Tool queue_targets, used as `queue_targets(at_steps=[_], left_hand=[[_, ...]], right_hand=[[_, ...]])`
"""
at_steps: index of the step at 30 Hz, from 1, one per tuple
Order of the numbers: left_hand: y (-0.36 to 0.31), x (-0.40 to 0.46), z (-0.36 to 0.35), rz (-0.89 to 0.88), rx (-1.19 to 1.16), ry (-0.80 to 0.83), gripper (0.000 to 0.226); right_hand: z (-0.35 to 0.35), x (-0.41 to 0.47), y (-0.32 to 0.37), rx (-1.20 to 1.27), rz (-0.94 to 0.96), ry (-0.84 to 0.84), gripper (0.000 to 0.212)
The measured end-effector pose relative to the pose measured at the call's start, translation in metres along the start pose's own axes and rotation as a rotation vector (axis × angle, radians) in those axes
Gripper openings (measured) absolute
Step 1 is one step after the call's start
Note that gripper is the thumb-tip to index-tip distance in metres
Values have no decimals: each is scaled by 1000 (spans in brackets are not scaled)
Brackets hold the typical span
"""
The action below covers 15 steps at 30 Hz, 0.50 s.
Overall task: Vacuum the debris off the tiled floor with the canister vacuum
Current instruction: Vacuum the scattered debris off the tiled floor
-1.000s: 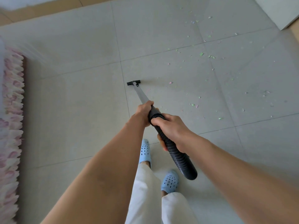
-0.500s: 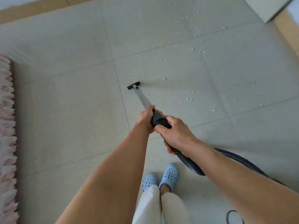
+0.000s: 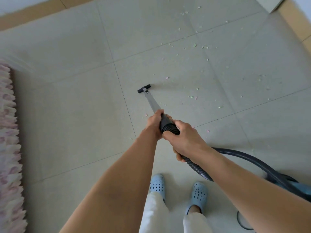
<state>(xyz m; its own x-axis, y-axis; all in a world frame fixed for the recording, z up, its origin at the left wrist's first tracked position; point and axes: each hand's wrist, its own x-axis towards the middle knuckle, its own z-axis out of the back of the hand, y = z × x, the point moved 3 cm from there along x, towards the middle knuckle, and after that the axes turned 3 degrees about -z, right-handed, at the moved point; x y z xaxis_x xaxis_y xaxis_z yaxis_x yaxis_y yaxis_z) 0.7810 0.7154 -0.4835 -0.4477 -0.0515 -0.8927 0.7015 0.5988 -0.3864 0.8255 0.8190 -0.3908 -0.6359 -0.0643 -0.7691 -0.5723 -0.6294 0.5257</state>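
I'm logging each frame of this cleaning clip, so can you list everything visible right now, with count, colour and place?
Tiled floor: one, pale beige, fills the view.
Debris: many small scraps, green, pink and whitish, scattered ahead and to the right.
Floor nozzle: one, black, on the tile at centre.
Wand: one, grey, from nozzle up to the hands.
Hose: one, black ribbed, curving right to the canister.
Canister: one, teal, right edge, mostly hidden.
Rug: one, pink and white shaggy, left edge.
Clogs: two, light blue, bottom centre.
Trousers: white, bottom.
Left hand: gripping the wand.
Right hand: gripping the hose.
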Motion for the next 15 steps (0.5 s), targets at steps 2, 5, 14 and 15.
queue_targets(at_steps=[2, 5, 14, 15], left_hand=[[10, -5, -7, 8, -27, 2, 18], [29, -14, -16, 21, -49, 1, 20], [74, -37, -38, 19, -53, -12, 18], [79, -38, -40, 23, -50, -13, 17]], right_hand=[[7, -6, -8, -12, -2, 7, 33], [18, -16, -23, -23, 0, 19, 33], [43, -40, -62, -45, 3, 31, 29], [46, -43, -67, -44, 0, 32, 28]])
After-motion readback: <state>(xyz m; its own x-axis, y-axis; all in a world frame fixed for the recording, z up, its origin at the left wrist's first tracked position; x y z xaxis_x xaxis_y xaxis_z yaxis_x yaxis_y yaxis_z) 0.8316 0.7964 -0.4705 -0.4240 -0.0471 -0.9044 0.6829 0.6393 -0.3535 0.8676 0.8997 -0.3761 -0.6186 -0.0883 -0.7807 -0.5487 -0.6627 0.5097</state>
